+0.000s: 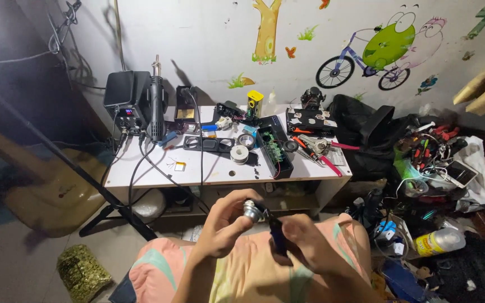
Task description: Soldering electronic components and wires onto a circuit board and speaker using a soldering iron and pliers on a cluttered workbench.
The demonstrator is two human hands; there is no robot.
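Observation:
My left hand (pixel 227 223) grips a small round metal part (pixel 251 210), like a little speaker, above my lap. Close beside it, my right hand (pixel 304 242) holds a dark blue handled tool (pixel 277 235) whose tip points up toward the metal part. Both hands sit over my pink-clad knees (pixel 242 275), in front of a low white table (pixel 158 171).
The white table carries a black soldering station (pixel 133 104), cables, an open black case with a circuit board (pixel 273 146), solder reels (pixel 240 152) and pliers (pixel 318 150). A black bag (pixel 366 134) and a heap of tools lie right. A tripod leg (pixel 85 174) crosses left.

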